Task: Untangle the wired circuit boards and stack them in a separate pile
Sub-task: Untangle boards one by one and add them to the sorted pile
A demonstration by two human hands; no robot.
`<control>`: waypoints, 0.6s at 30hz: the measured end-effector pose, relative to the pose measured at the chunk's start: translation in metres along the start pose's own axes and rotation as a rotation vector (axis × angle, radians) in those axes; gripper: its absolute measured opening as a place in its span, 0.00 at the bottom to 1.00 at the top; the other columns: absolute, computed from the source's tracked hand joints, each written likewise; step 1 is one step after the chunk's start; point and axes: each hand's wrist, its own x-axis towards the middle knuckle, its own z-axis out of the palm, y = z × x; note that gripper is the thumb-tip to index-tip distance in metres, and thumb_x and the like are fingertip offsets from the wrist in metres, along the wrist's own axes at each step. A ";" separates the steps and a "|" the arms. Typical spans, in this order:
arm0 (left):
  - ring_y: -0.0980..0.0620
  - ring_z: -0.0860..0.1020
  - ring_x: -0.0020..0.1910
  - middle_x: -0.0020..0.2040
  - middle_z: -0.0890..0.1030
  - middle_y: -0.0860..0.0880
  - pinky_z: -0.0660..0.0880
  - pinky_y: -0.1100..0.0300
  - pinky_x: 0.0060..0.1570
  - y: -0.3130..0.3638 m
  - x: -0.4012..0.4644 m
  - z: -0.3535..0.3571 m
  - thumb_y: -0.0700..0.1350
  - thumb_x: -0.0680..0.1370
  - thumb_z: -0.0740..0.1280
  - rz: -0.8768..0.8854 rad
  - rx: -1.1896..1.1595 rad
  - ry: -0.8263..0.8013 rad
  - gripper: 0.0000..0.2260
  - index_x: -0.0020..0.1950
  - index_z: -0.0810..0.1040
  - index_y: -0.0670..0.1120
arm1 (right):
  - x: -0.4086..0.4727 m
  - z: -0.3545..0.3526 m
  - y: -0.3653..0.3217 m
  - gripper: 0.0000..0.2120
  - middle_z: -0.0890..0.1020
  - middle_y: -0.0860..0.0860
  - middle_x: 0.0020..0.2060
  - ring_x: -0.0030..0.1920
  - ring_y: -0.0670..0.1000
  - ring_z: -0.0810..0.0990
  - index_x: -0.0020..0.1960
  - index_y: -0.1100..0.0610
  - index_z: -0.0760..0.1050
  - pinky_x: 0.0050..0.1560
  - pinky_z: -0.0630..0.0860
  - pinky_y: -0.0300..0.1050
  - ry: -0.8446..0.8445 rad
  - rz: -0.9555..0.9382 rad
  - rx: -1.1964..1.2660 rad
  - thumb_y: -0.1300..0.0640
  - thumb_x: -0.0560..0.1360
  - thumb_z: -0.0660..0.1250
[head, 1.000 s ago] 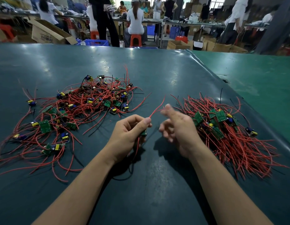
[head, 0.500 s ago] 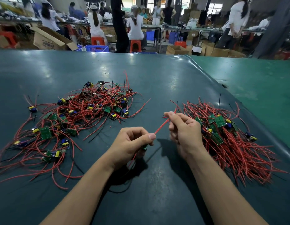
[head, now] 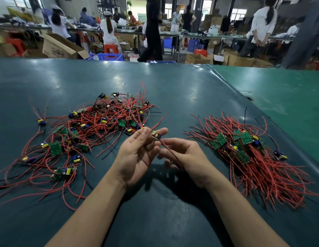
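A tangled heap of small green circuit boards with red and black wires [head: 94,129] spreads over the left of the dark green table [head: 173,90]. A tidier pile of boards with combed red wires [head: 248,154] lies on the right. Between them my left hand [head: 137,157] is turned palm up and pinches one small circuit board [head: 155,135] at its fingertips. My right hand [head: 187,155] sits just right of it and pinches the red wire [head: 170,152] that trails from that board down over its palm.
A lighter green mat [head: 280,97] covers the table's right side past a raised seam. Beyond the far edge are cardboard boxes [head: 62,47], a blue crate [head: 108,57] and several people at other workbenches.
My left hand has rolled palm up and lifted the board into sight at its fingertips. My right hand has dropped lower and closer, with the wire now running down across it instead of stretched up-right.
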 end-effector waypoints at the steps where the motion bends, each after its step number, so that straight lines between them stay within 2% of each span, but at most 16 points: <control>1: 0.56 0.81 0.32 0.52 0.84 0.40 0.78 0.67 0.32 0.001 0.001 -0.001 0.43 0.74 0.64 0.009 -0.041 0.023 0.09 0.51 0.73 0.41 | -0.001 -0.002 -0.002 0.12 0.84 0.53 0.37 0.29 0.47 0.78 0.52 0.52 0.82 0.31 0.72 0.37 -0.055 0.034 0.036 0.59 0.69 0.73; 4: 0.55 0.82 0.33 0.50 0.85 0.40 0.79 0.65 0.34 0.001 0.005 -0.003 0.43 0.74 0.65 0.024 -0.057 0.053 0.05 0.48 0.73 0.43 | -0.002 -0.007 -0.004 0.17 0.83 0.54 0.37 0.26 0.49 0.77 0.57 0.53 0.81 0.24 0.70 0.35 -0.084 -0.008 0.141 0.58 0.68 0.72; 7: 0.54 0.83 0.35 0.46 0.86 0.42 0.80 0.63 0.37 -0.002 0.006 -0.003 0.42 0.73 0.65 0.022 -0.065 0.039 0.07 0.49 0.73 0.43 | 0.000 -0.003 -0.003 0.13 0.82 0.52 0.34 0.25 0.47 0.76 0.50 0.53 0.85 0.22 0.69 0.34 0.017 -0.102 0.226 0.53 0.67 0.74; 11: 0.51 0.84 0.39 0.46 0.86 0.42 0.81 0.61 0.41 -0.006 0.005 -0.002 0.40 0.72 0.65 0.036 -0.023 0.023 0.06 0.48 0.73 0.43 | 0.003 0.000 -0.004 0.09 0.80 0.51 0.31 0.24 0.45 0.73 0.43 0.53 0.86 0.21 0.66 0.34 0.155 -0.142 0.332 0.52 0.69 0.70; 14: 0.50 0.84 0.39 0.48 0.85 0.40 0.81 0.61 0.41 -0.007 0.007 0.000 0.40 0.72 0.66 0.057 -0.036 0.063 0.05 0.47 0.73 0.43 | 0.003 -0.002 -0.007 0.09 0.79 0.50 0.31 0.24 0.44 0.72 0.42 0.54 0.86 0.22 0.64 0.34 0.220 -0.133 0.402 0.52 0.70 0.69; 18: 0.51 0.83 0.36 0.45 0.85 0.41 0.81 0.63 0.38 -0.007 0.009 0.000 0.41 0.71 0.66 0.142 -0.024 0.167 0.07 0.48 0.74 0.42 | 0.005 -0.012 -0.012 0.14 0.77 0.49 0.29 0.23 0.44 0.69 0.41 0.56 0.84 0.21 0.62 0.34 0.364 -0.137 0.560 0.46 0.71 0.67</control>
